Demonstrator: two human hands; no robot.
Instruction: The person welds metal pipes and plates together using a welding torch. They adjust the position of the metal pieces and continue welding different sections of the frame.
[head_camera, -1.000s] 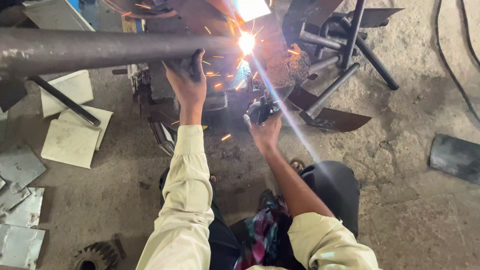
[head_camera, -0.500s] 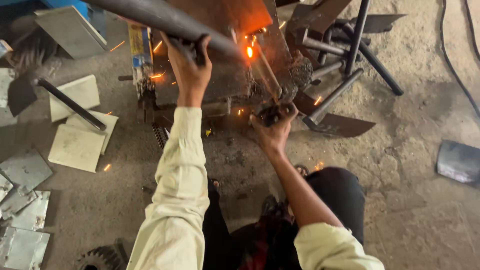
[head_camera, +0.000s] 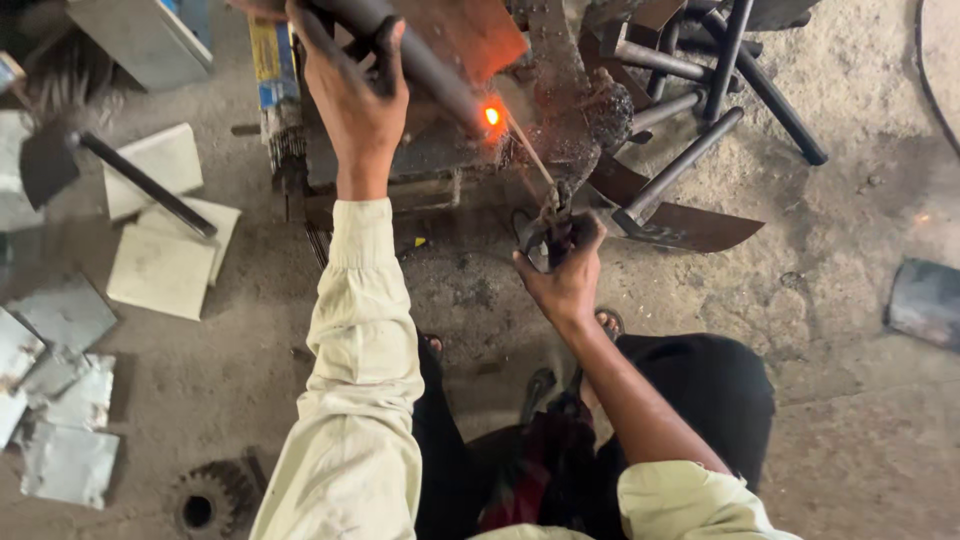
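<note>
My left hand (head_camera: 355, 100) grips a thick dark steel pipe (head_camera: 420, 60) that runs from the top edge down to the right. At the pipe's lower end a weld spot (head_camera: 491, 115) glows orange against a rusty plate (head_camera: 470, 35). My right hand (head_camera: 565, 275) is closed on an electrode holder (head_camera: 545, 225). A thin welding rod (head_camera: 528, 155) rises from the holder to the glowing spot. Both sleeves are pale cream, the right one pushed up above the elbow.
Welded dark bars and blade-like plates (head_camera: 690, 225) lie right of the weld. Pale square metal sheets (head_camera: 165, 265) lie at left, shiny scrap pieces (head_camera: 60, 400) lower left, a gear wheel (head_camera: 205, 500) at the bottom, and a dark plate (head_camera: 925, 300) at right.
The bright arc and flying sparks have died down to a small orange glow. The view has shifted, so the pipe now slants instead of lying across the top. Both hands keep their grips.
</note>
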